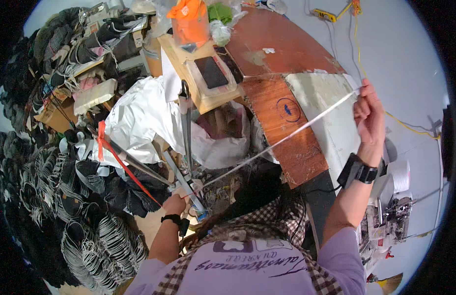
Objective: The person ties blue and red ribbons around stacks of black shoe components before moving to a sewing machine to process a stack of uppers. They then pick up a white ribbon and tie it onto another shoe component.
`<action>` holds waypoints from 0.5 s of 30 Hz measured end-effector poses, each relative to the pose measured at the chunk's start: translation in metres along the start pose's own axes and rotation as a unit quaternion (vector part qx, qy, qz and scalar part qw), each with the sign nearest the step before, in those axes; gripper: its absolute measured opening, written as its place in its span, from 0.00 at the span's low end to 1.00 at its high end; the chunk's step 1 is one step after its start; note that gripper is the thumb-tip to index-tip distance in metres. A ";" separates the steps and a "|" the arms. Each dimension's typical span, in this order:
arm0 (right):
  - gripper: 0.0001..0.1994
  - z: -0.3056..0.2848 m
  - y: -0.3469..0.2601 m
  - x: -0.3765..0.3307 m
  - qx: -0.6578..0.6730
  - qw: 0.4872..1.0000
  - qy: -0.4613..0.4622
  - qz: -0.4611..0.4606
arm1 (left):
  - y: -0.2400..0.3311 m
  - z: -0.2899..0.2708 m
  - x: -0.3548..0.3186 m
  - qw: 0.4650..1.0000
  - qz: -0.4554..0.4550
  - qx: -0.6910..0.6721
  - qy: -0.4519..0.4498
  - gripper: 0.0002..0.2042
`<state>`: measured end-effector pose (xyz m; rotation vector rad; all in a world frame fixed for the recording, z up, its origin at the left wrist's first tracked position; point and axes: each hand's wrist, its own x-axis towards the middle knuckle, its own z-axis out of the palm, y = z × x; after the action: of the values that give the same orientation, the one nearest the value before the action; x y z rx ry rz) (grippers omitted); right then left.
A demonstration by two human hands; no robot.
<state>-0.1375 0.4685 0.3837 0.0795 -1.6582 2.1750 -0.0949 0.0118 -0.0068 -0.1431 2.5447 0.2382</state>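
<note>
A long white elastic band [282, 140] runs taut between my two hands. My right hand [369, 114] is raised out to the right and pinches the band's far end above the white panel [331, 108] on the wooden table [282, 54]. My left hand [174, 203] is low at centre left, closed on the band's near end beside a metal frame of rods [186, 128]. Both wrists carry black bands.
Piles of black and white striped cloth pieces [66, 196] fill the left side. White plastic sheeting [144, 113] lies behind the rods. An orange bag [190, 22] and a dark tablet [211, 72] sit on the table. A sewing machine [390, 216] stands at lower right. Yellow cables [358, 39] cross the floor.
</note>
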 end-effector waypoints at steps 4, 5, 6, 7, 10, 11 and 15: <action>0.16 0.004 -0.002 0.003 0.026 0.999 0.016 -0.033 | -0.022 0.012 0.005 0.996 -0.049 -0.060 0.041 0.15; 0.16 0.003 -0.004 0.004 0.029 0.999 0.016 -0.032 | -0.025 0.006 0.005 0.992 -0.058 -0.094 0.065 0.15; 0.16 -0.001 -0.005 0.007 0.035 0.997 0.027 -0.056 | -0.031 0.007 0.012 0.989 -0.055 -0.114 0.075 0.15; 0.16 -0.007 -0.008 0.010 0.042 0.995 0.037 -0.080 | -0.033 0.006 0.015 0.989 -0.056 -0.113 0.076 0.15; 0.18 -0.016 -0.014 0.019 0.082 0.987 0.037 -0.132 | -0.041 -0.006 0.025 0.980 -0.090 -0.171 0.041 0.17; 0.19 -0.018 -0.025 0.017 0.092 0.980 0.032 -0.172 | -0.037 -0.008 0.032 0.974 -0.063 -0.218 0.024 0.19; 0.15 0.082 0.047 0.003 -0.319 0.937 -0.070 -0.124 | 0.015 -0.072 -0.005 0.893 0.168 -0.417 0.037 0.27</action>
<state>-0.1726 0.3830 0.3660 0.2470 -2.2166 1.3969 -0.1312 0.0123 0.0572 -0.0309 2.3473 1.4747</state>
